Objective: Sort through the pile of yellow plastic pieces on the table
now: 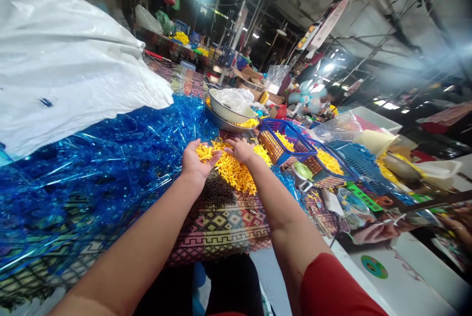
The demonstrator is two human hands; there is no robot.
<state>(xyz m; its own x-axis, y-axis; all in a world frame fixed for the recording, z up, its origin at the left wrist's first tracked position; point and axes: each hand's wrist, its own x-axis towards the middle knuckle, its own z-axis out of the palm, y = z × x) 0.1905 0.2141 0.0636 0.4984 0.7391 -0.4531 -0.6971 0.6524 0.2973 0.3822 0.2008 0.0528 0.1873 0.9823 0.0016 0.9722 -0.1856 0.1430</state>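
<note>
Small yellow-orange pieces lie heaped on a patterned cloth. At the heap's left side, my left hand is turned palm up with fingers apart, and some of the yellow pieces rest in it. My right hand reaches over the top of the heap, touching it; its fingers are bent and partly hidden, so what they hold cannot be made out. A pile of small dark grains sits just below, between my forearms.
Shiny blue plastic strips spread across the left, below a large white sack. Beyond the heap stand stacked bowls. Blue baskets with yellow pieces line the right, near a green-topped cup.
</note>
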